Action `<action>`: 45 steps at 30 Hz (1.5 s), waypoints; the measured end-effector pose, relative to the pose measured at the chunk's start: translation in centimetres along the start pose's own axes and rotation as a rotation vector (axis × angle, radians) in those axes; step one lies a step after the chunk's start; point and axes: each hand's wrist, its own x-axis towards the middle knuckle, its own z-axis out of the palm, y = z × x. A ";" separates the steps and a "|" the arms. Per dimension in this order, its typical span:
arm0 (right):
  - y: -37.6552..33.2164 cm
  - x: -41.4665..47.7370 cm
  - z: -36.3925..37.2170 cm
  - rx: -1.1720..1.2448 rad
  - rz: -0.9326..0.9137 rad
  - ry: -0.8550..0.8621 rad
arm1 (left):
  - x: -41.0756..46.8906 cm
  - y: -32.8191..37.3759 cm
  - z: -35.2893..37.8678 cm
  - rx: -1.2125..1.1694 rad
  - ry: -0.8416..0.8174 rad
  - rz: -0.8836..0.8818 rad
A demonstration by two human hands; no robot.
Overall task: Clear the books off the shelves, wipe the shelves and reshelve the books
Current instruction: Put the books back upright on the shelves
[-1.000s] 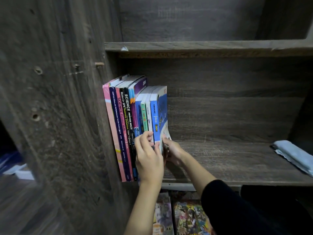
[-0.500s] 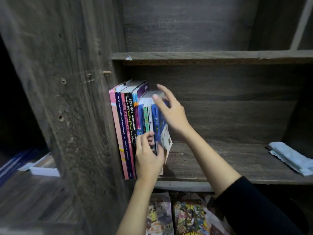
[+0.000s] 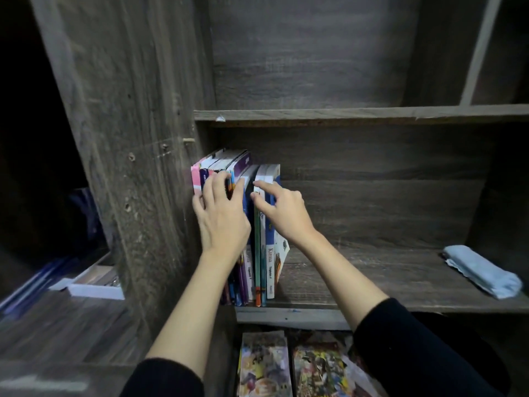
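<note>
Several colourful paperback books [image 3: 248, 267] upright on grey-brown wooden shelf [image 3: 357, 277], spines outward, titles mostly hidden under left hand [image 3: 221, 216], fingers flat and spread, right hand [image 3: 282, 213] fingers pinching white-and-blue book [image 3: 270, 270] at spine top

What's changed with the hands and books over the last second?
Both hands rose from the books' lower spines: the left hand now presses the left spines near the top, the right hand touches the rightmost books' tops. Books, cloth and shelf stayed put.
</note>
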 end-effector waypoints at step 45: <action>2.0 -3.9 3.5 0.202 0.142 -0.010 | -9.2 2.6 -2.5 -0.684 -0.352 -0.737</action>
